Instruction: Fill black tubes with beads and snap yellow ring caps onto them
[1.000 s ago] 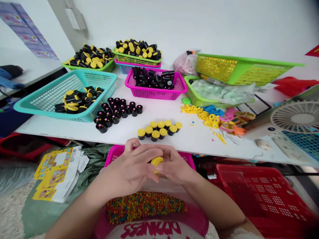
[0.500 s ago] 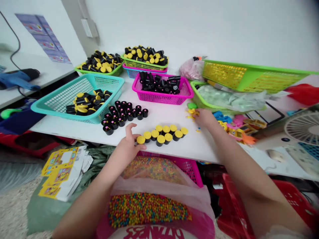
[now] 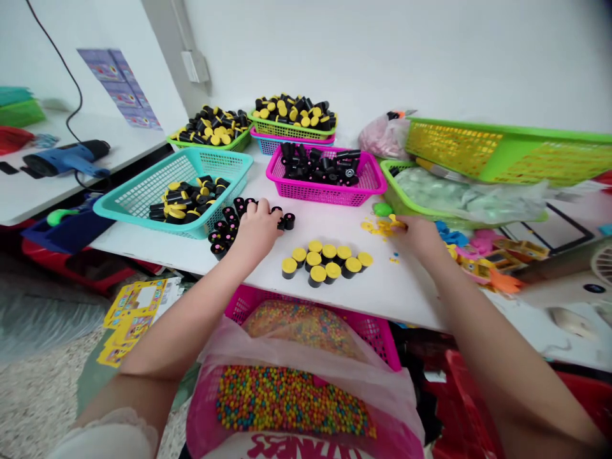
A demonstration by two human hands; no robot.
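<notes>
My left hand (image 3: 261,224) reaches over a group of small black cylindrical pots (image 3: 228,224), several with a pink dot inside. Its fingers are curled round one black pot (image 3: 281,223) at the group's right side, partly hidden by the fingertips. Farther right, my right hand (image 3: 417,234) pinches a small yellow plastic piece (image 3: 394,220) at the edge of a little pile of yellow pieces (image 3: 377,227). Between the hands stand several black pots with yellow caps (image 3: 333,273), upright and close together, touched by neither hand.
Behind are a turquoise basket (image 3: 108,207) of capped pots and a magenta basket (image 3: 318,194) of black tubes. A bag of coloured beads (image 3: 291,398) lies at the table's front. A green ball (image 3: 382,209) and a fan (image 3: 574,287) are on the right.
My left hand has left the yellow-capped pots and moved up and back to the black pots. My right hand stays by the yellow pieces. The whole view has shifted somewhat.
</notes>
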